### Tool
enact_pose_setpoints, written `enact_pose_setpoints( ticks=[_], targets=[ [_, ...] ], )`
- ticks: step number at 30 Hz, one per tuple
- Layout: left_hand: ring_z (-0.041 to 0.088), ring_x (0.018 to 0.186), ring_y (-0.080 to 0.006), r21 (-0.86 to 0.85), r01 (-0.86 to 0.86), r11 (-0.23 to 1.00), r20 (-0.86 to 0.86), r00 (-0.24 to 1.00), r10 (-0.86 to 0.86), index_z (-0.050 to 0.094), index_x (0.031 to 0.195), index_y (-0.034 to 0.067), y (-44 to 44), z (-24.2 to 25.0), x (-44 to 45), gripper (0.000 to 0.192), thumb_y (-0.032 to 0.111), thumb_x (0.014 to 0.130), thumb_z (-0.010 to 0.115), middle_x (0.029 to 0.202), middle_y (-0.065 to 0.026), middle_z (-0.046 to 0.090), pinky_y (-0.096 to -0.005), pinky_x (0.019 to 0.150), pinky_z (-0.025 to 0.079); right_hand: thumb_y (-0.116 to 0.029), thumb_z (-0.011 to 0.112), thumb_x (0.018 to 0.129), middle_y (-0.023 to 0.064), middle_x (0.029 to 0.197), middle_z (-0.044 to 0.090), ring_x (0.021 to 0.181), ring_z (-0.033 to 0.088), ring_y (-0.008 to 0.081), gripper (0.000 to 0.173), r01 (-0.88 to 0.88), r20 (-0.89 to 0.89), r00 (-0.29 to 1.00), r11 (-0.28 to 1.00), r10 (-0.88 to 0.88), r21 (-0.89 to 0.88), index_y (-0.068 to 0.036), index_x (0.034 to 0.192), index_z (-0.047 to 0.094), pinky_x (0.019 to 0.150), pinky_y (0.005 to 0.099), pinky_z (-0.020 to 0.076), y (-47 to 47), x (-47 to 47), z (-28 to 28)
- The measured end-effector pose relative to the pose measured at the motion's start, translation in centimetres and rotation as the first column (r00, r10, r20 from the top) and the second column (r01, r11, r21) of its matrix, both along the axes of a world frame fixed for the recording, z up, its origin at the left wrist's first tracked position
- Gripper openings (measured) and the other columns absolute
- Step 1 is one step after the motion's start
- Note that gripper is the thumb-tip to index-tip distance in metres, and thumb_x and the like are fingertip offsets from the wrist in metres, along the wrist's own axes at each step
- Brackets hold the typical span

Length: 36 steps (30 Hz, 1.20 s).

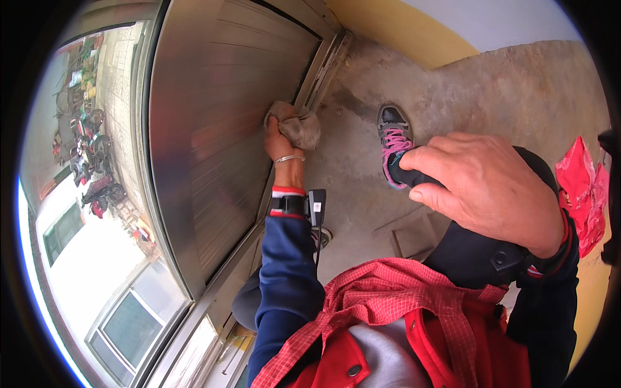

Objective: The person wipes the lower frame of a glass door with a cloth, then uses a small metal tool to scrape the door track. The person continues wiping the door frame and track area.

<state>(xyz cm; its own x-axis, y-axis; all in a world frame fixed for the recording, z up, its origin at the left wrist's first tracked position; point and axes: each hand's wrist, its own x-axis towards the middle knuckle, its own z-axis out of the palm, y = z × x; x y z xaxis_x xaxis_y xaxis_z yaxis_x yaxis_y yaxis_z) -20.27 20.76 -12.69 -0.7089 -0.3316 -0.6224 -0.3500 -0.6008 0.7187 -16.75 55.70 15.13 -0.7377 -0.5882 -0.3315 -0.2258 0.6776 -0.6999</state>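
Observation:
My left hand (281, 138) is closed on a crumpled greyish-brown cloth (301, 128), held against the lower edge of a metal door panel (233, 97) with fine grooves. A bracelet circles that wrist, and a black device is strapped over the cuff. My right hand (480, 184) rests over my bent knee in dark trousers, thumb and forefinger apart, holding nothing that shows. Beyond it, a grey and black sneaker with pink laces (395, 138) stands on the concrete floor.
A metal frame track (327, 68) runs along the door's foot. Left of the panel, glass (116, 203) shows parked motorcycles and a building with windows. A yellow and white wall (412, 31) stands at the top. A red plastic bag (582, 194) lies at the far right.

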Motion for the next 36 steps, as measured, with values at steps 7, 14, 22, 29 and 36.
enact_pose_setpoints(
  ticks=[7,14,22,29,36],
  targets=[
    [0.059,0.099,-0.0228,-0.108,0.018,0.994,0.144,0.990,-0.002,0.058,0.115,-0.005,0.2,-3.5,-3.0,0.040,0.023,0.086,0.062,0.114,-0.0130,0.060,-0.0358,0.084,0.049,-0.018,0.065,0.078,0.0100,0.082,0.060,0.079,0.058,0.0291,0.026,0.000,0.007,1.000,1.000,0.000,-0.018,-0.007,0.100,0.059,0.067,0.0386,0.0455,-0.2,-0.5,0.0],
    [0.061,0.095,-0.0262,-0.491,0.186,0.851,0.530,0.839,0.122,0.062,0.108,-0.006,3.4,-7.8,-5.2,0.047,0.031,0.080,0.065,0.107,-0.0166,0.064,-0.0360,0.081,0.049,-0.019,0.065,0.079,0.0111,0.083,0.060,0.078,0.058,0.0302,0.027,-0.009,0.041,0.999,1.000,0.009,-0.015,-0.006,0.103,0.059,0.067,0.0395,0.0462,-0.9,-0.9,-0.4],
    [0.058,0.105,-0.0246,0.047,0.342,0.939,0.074,0.936,-0.344,0.051,0.123,0.001,5.7,5.4,4.7,0.042,0.031,0.094,0.049,0.115,-0.0122,0.060,-0.0383,0.089,0.048,-0.030,0.058,0.088,0.0147,0.100,0.062,0.077,0.061,0.0248,0.041,0.113,0.137,0.985,0.993,-0.108,-0.033,-0.004,0.119,0.053,0.066,0.0364,0.0463,-2.5,-1.3,-1.6],
    [0.050,0.118,-0.0231,0.446,0.555,0.702,-0.330,0.831,-0.448,0.036,0.137,0.004,5.5,20.1,11.1,0.061,0.049,0.095,0.043,0.130,-0.0105,0.050,-0.0381,0.101,0.039,-0.044,0.064,0.082,0.0298,0.133,0.042,0.125,0.044,0.0335,0.085,0.001,0.281,0.956,0.956,0.085,-0.294,0.003,0.140,0.024,0.102,0.0365,0.0380,-7.7,3.0,-4.6],
    [0.058,0.104,-0.0188,-0.062,0.797,0.600,-0.032,0.600,-0.800,0.045,0.133,0.005,-1.0,26.2,15.0,0.051,0.037,0.094,0.053,0.123,-0.0092,0.057,-0.0317,0.089,0.046,-0.019,0.054,0.088,0.0060,0.097,0.063,0.090,0.057,0.0127,0.031,0.001,0.473,0.876,0.983,0.088,-0.184,-0.001,0.113,0.055,0.078,0.0275,0.0476,-13.0,2.3,-8.5]
  ],
)
